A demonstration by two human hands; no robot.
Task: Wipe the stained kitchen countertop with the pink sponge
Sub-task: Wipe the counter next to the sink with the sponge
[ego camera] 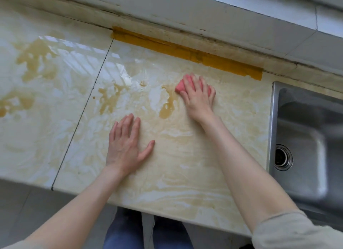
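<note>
The cream marble-patterned countertop (185, 156) fills most of the view. Brown liquid stains lie on it: one puddle (168, 107) just left of my right hand, another (108, 98) further left, and larger patches (35, 59) at the far left. My right hand (198, 96) presses flat on the pink sponge (181, 85), which shows only at its left end and between my fingers. My left hand (126, 146) rests flat on the counter with fingers spread, holding nothing, nearer the front edge.
A steel sink (306, 137) with its drain (283, 156) sits at the right. A strip of yellow tape (185, 51) runs along the back edge below the tiled wall ledge. A dark seam (83, 111) crosses the counter. The front edge (167, 213) drops to my legs below.
</note>
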